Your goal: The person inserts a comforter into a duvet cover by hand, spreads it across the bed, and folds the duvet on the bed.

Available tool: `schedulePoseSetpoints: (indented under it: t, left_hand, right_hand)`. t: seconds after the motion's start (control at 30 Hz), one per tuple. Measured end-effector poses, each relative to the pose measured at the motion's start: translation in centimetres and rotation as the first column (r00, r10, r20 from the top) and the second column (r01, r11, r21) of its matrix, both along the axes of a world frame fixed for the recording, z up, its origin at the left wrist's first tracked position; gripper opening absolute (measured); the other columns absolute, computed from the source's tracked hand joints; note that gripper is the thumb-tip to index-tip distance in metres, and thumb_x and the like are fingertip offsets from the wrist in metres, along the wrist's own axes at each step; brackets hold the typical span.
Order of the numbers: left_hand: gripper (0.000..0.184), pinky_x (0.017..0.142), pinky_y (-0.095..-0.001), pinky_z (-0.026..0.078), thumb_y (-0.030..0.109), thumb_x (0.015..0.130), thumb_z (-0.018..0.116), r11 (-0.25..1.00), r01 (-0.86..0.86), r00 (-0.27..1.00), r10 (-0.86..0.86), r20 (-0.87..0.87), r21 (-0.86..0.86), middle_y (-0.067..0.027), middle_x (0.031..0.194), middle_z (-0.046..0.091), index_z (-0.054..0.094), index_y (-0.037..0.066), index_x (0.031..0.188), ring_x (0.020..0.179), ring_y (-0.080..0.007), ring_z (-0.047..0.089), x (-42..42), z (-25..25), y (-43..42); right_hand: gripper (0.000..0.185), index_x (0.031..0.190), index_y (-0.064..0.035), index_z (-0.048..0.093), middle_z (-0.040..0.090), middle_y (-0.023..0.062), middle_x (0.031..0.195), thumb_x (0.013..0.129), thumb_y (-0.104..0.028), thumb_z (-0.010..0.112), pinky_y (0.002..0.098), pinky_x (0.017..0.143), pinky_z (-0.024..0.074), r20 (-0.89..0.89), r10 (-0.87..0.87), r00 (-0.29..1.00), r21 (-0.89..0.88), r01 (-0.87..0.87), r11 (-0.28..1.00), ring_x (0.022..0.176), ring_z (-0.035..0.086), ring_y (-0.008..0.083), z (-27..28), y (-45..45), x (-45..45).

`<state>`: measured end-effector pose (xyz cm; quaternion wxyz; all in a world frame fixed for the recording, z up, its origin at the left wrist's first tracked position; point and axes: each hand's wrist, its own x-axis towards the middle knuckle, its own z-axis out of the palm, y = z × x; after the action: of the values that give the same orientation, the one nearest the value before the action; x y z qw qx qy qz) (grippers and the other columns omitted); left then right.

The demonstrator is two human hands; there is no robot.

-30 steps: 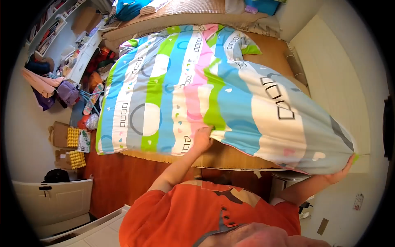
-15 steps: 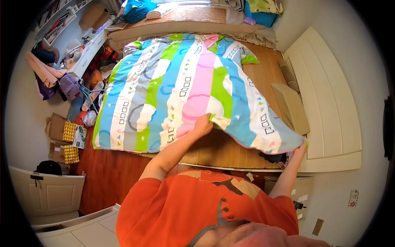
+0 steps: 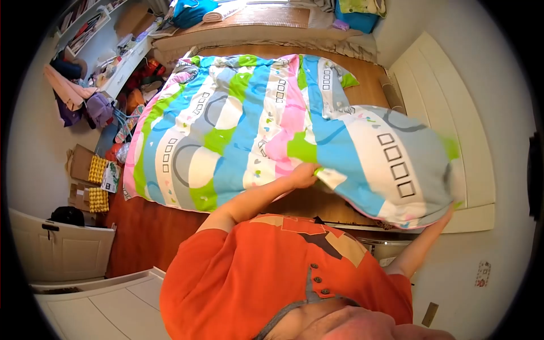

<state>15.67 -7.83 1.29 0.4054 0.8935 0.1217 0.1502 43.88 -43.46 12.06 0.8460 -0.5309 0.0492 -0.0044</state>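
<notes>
A duvet (image 3: 226, 130) with blue, white, green, pink and grey stripes covers much of the bed. My left hand (image 3: 305, 175) is closed on its near edge, close to the middle, where a white and green corner of cloth sticks out. Farther right, my right hand (image 3: 449, 214) grips the duvet's right end, partly hidden behind the cloth and smeared by motion. That end billows up in front of the headboard. Beneath the lifted edge, part of the brown bed mat (image 3: 317, 205) shows.
A cream headboard (image 3: 473, 136) stands at the right. Along the left are a cluttered desk (image 3: 122, 73), bags and cardboard boxes (image 3: 79, 164). A white cabinet door (image 3: 62, 249) is at the lower left, beside the red-brown floor (image 3: 133, 238). A rolled mat (image 3: 224, 11) lies at the back.
The duvet's right end has risen and swung toward the headboard with my right hand. My left hand has moved slightly right and nearer to me, still gripping. The duvet's left part has shifted and rumpled.
</notes>
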Motion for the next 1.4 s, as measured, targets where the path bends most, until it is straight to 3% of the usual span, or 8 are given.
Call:
schedulePoseSetpoints:
  t: [0.37, 0.7, 0.83, 0.9, 0.97, 1.03, 1.17, 1.4]
  left_hand:
    - [0.023, 0.073, -0.0440, 0.046, 0.016, 0.073, 0.054, 0.981, -0.195, 0.939, 0.187, -0.290, 0.001, -0.0209, 0.084, 0.061, 0.061, 0.006, 0.091, 0.080, -0.0371, 0.058, -11.0, -6.8, 6.6]
    - [0.029, 0.071, -0.0414, 0.047, 0.020, 0.078, 0.051, 0.831, -0.489, 0.868, 0.433, -0.242, -0.265, -0.0184, 0.090, 0.062, 0.060, 0.012, 0.105, 0.082, -0.0360, 0.059, -19.3, -10.0, 6.8]
    - [0.029, 0.071, -0.0374, 0.046, 0.023, 0.081, 0.049, 0.699, -0.544, 0.836, 0.496, -0.233, -0.465, -0.0209, 0.090, 0.061, 0.060, 0.006, 0.103, 0.083, -0.0345, 0.059, -22.4, -12.5, 7.4]
    - [0.029, 0.071, -0.0351, 0.045, 0.022, 0.082, 0.049, 0.633, -0.528, 0.832, 0.518, -0.197, -0.566, -0.0191, 0.085, 0.062, 0.059, 0.005, 0.104, 0.080, -0.0286, 0.060, -24.0, -12.5, 7.3]
    - [0.028, 0.070, -0.0337, 0.045, 0.021, 0.083, 0.050, 0.553, -0.564, 0.793, 0.570, -0.216, -0.613, -0.0166, 0.083, 0.062, 0.058, 0.003, 0.103, 0.078, -0.0253, 0.059, -25.1, -12.9, 7.2]
    - [0.025, 0.067, -0.0299, 0.044, 0.018, 0.083, 0.052, 0.389, -0.594, 0.715, 0.657, -0.240, -0.704, -0.0088, 0.080, 0.061, 0.057, 0.000, 0.100, 0.074, -0.0169, 0.055, -26.1, -14.9, 7.0]
    - [0.023, 0.063, -0.0298, 0.043, 0.021, 0.083, 0.055, 0.372, -0.563, 0.620, 0.781, -0.079, -0.738, -0.0057, 0.075, 0.058, 0.058, -0.001, 0.090, 0.070, -0.0138, 0.052, -27.4, -18.4, 6.7]
    - [0.030, 0.047, -0.0296, 0.036, 0.025, 0.086, 0.054, 0.402, -0.660, 0.646, 0.736, -0.205, -0.634, -0.0015, 0.054, 0.048, 0.054, 0.001, 0.067, 0.050, -0.0113, 0.044, -26.2, -17.6, 5.5]
  right_hand:
    - [0.033, 0.101, -0.0022, 0.049, 0.052, 0.0137, 0.091, 0.075, -0.022, 0.055, 0.0398, 0.073, 0.0439, -0.392, 0.040, 0.919, -0.154, -0.108, 0.982, 0.083, 0.051, 0.0277, -19.8, 3.4, -0.2]
    - [0.029, 0.093, -0.0023, 0.048, 0.049, 0.0142, 0.082, 0.069, -0.015, 0.057, 0.0401, 0.071, 0.0416, 0.224, 0.393, 0.892, -0.518, -0.233, 0.823, 0.078, 0.047, 0.0277, -9.8, 42.2, 4.0]
    - [0.027, 0.090, -0.0023, 0.047, 0.048, 0.0144, 0.079, 0.067, -0.012, 0.058, 0.0402, 0.070, 0.0407, 0.555, 0.832, -0.014, -0.831, 0.039, 0.555, 0.076, 0.046, 0.0277, -6.7, 62.8, -18.6]
    - [0.044, 0.098, 0.0007, 0.050, 0.050, 0.0201, 0.086, 0.056, -0.007, 0.065, 0.0391, 0.079, 0.0400, -0.166, 0.891, -0.422, -0.907, 0.419, 0.030, 0.087, 0.047, 0.0289, -5.6, 66.7, -35.1]
    - [0.031, 0.099, 0.0005, 0.055, 0.054, 0.0214, 0.095, 0.069, -0.005, 0.049, 0.0413, 0.078, 0.0430, 0.003, 0.744, -0.668, -0.935, -0.266, -0.234, 0.090, 0.053, 0.0303, -12.0, 64.5, -46.4]
    - [0.035, 0.107, -0.0014, 0.052, 0.058, 0.0213, 0.095, 0.074, -0.006, 0.044, 0.0420, 0.073, 0.0459, -0.332, 0.478, -0.813, -0.878, 0.081, -0.471, 0.082, 0.058, 0.0312, -14.8, 60.4, -54.7]
    - [0.040, 0.112, -0.0048, 0.053, 0.059, 0.0201, 0.096, 0.073, -0.007, 0.046, 0.0409, 0.064, 0.0484, -0.600, 0.167, -0.783, -0.759, 0.491, -0.427, 0.084, 0.060, 0.0294, -17.3, 55.0, -57.4]
    - [0.024, 0.092, -0.0016, 0.062, 0.062, 0.0134, 0.080, 0.070, -0.007, 0.055, 0.0384, 0.060, 0.0483, -0.396, 0.864, -0.309, -0.917, 0.184, -0.355, 0.070, 0.059, 0.0246, -20.1, 62.4, -31.2]
